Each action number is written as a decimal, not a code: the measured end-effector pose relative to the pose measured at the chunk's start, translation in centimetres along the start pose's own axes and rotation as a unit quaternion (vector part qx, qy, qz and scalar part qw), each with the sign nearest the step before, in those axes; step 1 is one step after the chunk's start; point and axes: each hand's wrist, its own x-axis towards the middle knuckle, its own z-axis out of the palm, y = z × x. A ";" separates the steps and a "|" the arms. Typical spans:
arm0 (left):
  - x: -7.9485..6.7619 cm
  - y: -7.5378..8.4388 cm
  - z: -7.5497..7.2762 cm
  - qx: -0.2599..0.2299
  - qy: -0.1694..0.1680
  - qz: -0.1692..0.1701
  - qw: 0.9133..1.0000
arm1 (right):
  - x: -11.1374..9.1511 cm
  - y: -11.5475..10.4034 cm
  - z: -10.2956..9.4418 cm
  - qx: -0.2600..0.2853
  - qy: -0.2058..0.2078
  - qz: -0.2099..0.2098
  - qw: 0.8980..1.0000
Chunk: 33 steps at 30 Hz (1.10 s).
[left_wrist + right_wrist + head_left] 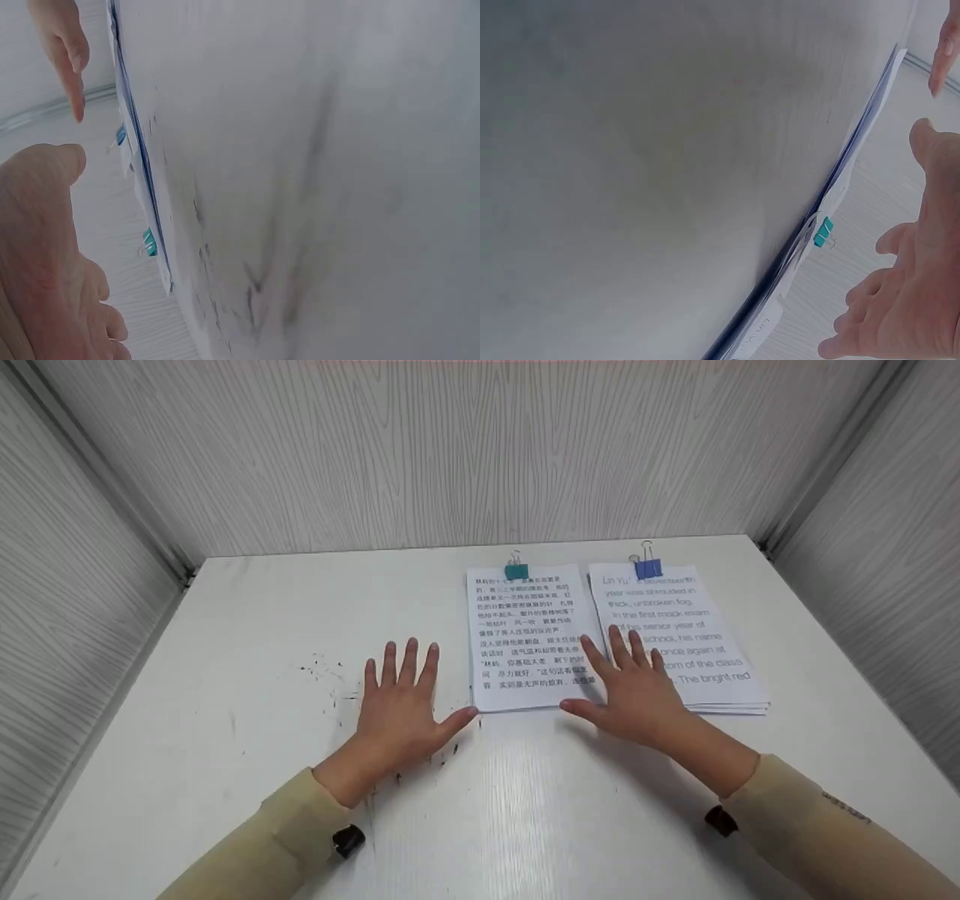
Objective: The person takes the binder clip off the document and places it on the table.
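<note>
Two stacks of printed paper lie side by side on the white table. The left stack (525,637) carries Chinese text and has a teal binder clip (516,571) on its top edge. English text covers the right stack (660,607), which a blue binder clip (648,568) holds at the top. My left hand (401,712) is spread palm down, left of the papers, its thumb near the left stack's lower corner. Fingers spread, my right hand (637,694) hovers over the lower parts of both stacks. Both wrist views show the hands raised above the table, holding nothing.
Dark scuff marks (322,667) dot the table (247,675) around the left hand. A grey wood-grain panel (450,450) stands behind the table, with similar panels at both sides. Black bands (348,840) show under the sleeves near the wrists.
</note>
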 end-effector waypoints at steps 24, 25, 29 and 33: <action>6.8 2.6 -0.1 -0.013 -0.049 0.040 0.998 | 4.8 1.6 -0.5 0.029 -0.033 -0.041 0.998; 7.1 2.8 0.0 -0.014 -0.054 0.044 0.997 | 5.1 1.7 -0.5 0.026 -0.040 -0.041 0.998; 8.0 3.1 0.4 -0.009 -0.071 0.055 0.996 | 6.0 2.1 -0.2 0.027 -0.061 -0.040 0.997; 8.4 3.3 0.7 -0.002 -0.081 0.063 0.995 | 6.6 2.3 0.2 0.027 -0.073 -0.042 0.996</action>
